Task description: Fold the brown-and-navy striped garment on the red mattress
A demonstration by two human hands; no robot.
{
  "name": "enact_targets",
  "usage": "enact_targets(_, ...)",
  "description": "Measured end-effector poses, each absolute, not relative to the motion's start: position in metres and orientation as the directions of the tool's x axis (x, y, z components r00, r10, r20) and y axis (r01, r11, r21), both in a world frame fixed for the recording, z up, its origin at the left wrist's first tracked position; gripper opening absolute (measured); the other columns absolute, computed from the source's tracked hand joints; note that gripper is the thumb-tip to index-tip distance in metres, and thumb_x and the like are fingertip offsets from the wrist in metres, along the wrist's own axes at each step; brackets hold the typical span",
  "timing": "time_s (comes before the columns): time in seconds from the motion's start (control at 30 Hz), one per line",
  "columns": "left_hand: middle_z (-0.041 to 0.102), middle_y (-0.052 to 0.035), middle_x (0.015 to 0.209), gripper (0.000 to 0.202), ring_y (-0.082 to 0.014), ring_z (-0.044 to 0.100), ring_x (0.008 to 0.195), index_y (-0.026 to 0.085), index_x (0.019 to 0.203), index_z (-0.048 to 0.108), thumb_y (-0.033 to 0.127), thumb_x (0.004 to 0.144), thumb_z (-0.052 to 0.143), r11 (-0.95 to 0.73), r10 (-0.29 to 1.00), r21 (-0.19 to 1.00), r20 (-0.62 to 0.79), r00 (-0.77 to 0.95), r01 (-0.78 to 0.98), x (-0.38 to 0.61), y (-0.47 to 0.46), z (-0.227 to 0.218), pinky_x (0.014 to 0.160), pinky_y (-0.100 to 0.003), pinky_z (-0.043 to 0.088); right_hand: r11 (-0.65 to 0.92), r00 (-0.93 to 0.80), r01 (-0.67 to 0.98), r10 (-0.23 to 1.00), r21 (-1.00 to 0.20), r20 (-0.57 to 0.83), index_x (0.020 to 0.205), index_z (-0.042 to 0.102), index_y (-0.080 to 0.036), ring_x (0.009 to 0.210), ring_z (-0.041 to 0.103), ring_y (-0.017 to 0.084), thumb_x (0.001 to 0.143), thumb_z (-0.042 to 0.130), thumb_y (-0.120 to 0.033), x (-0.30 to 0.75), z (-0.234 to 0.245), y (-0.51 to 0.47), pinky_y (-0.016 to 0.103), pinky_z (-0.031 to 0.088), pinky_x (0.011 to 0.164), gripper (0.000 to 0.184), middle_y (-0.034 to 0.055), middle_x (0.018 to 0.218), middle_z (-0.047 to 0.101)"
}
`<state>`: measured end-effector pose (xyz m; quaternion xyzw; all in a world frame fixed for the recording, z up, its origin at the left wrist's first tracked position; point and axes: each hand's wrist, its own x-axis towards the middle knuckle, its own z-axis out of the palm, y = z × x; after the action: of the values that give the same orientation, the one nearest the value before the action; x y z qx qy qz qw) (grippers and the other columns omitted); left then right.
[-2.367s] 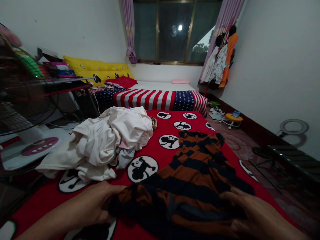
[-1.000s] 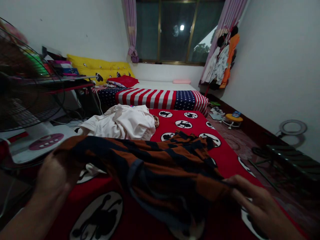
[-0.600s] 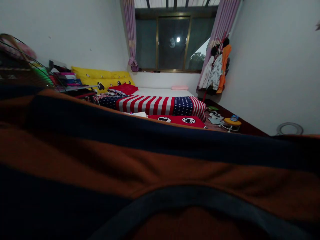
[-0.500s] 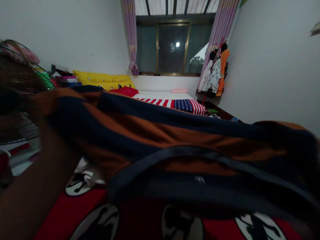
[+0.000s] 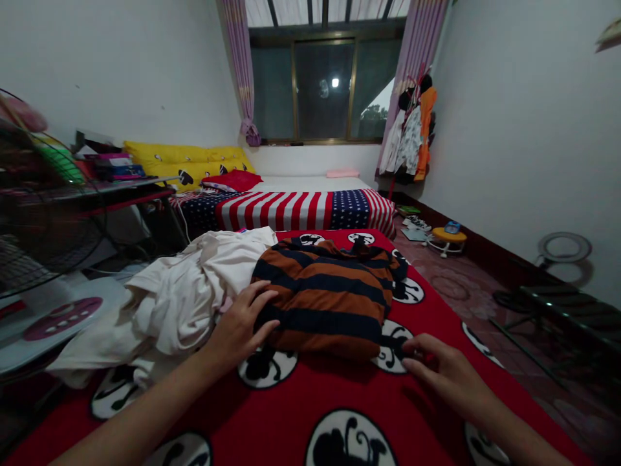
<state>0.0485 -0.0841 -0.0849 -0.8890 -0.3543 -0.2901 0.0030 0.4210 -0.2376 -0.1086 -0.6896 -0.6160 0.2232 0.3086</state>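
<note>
Head view: at the middle of the frame an orange-and-navy striped garment (image 5: 324,299) lies folded over on a red bedspread (image 5: 310,401) printed with black-and-white roundels. The left hand (image 5: 241,325) rests flat with fingers spread on the garment's left edge, gripping nothing. The right hand (image 5: 439,372), at lower right, lies low on the bedspread just beside the garment's lower right corner, fingers loosely extended toward it; whether a fingertip catches the cloth cannot be told. Just left of the garment, touching it, sits a heap of cream laundry (image 5: 179,298). Behind, toward the upper middle, a stars-and-stripes blanket (image 5: 301,208) covers a second bed, with yellow pillows (image 5: 187,158) at upper left and a window (image 5: 323,90) above. A fan (image 5: 33,213) fills the left edge.

As a judgement, the fold looks loose and thick at its near edge, so uneven pressure from the flat left hand could push the layers askew. The cream heap leans against the garment and might slide onto it.
</note>
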Motion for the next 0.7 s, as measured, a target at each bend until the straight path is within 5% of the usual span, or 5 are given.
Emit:
enact_targets(0.23, 0.048, -0.0141, 0.128, 0.041, -0.0305, 0.048, 0.119, 0.018, 0.124, 0.05, 0.022, 0.084, 0.057, -0.624, 0.684, 0.072, 0.532, 0.499, 0.778, 0.037, -0.082, -0.102, 0.103, -0.048, 0.04, 0.059, 0.032, 0.853, 0.986, -0.519, 0.166, 0.112, 0.059, -0.018, 0.116, 0.052, 0.027, 0.072, 0.065, -0.03, 0.362, -0.115, -0.213, 0.038, 0.043, 0.095, 0.042, 0.0117, 0.127, 0.053)
enact_targets(0.4, 0.059, -0.0102, 0.107, 0.011, -0.0274, 0.054, 0.106, 0.019, 0.083, 0.063, 0.013, 0.082, 0.053, -0.634, 0.723, 0.043, 0.387, 0.572, 0.772, 0.046, -0.076, -0.097, 0.09, -0.041, 0.046, 0.116, 0.175, 0.574, 0.95, -0.81, 0.259, 0.081, 0.054, -0.02, 0.082, 0.059, 0.019, 0.082, 0.052, -0.037, 0.352, -0.115, -0.18, 0.031, 0.049, 0.074, 0.018, 0.005, 0.087, 0.062)
enact_targets(0.53, 0.062, -0.0055, 0.086, 0.014, -0.0232, 0.059, 0.085, 0.02, 0.087, 0.058, 0.022, 0.088, 0.045, -0.585, 0.793, 0.312, 0.415, 0.447, 0.748, 0.049, -0.076, -0.066, 0.075, -0.035, 0.046, 0.125, 0.452, 0.377, 0.84, -0.918, 0.3, 0.073, 0.047, -0.021, 0.064, 0.052, 0.014, 0.078, 0.057, -0.05, 0.365, -0.071, -0.185, 0.026, 0.045, 0.06, 0.031, -0.0019, 0.066, 0.051)
enact_targets(0.6, 0.06, -0.0017, 0.077, 0.017, -0.0195, 0.057, 0.072, 0.02, 0.088, 0.056, 0.03, 0.09, 0.043, -0.557, 0.822, 0.517, 0.452, 0.345, 0.65, 0.05, -0.079, -0.037, 0.067, -0.03, 0.044, 0.156, 0.518, 0.394, 0.777, -0.906, 0.359, 0.079, 0.05, -0.021, 0.064, 0.052, 0.014, 0.075, 0.06, -0.052, 0.373, -0.038, -0.199, 0.025, 0.045, 0.058, 0.032, -0.0011, 0.07, 0.053)
enact_targets(0.7, 0.057, 0.0014, 0.071, 0.017, -0.0166, 0.054, 0.067, 0.02, 0.084, 0.055, 0.035, 0.087, 0.047, -0.604, 0.794, 0.628, 0.529, 0.3, 0.491, 0.049, -0.094, 0.005, 0.062, -0.026, 0.041, 0.089, 0.569, 0.482, 0.724, -0.871, 0.389, 0.085, 0.054, -0.023, 0.063, 0.056, 0.016, 0.074, 0.063, -0.055, 0.382, -0.001, -0.231, 0.024, 0.046, 0.054, 0.035, 0.0011, 0.073, 0.058)
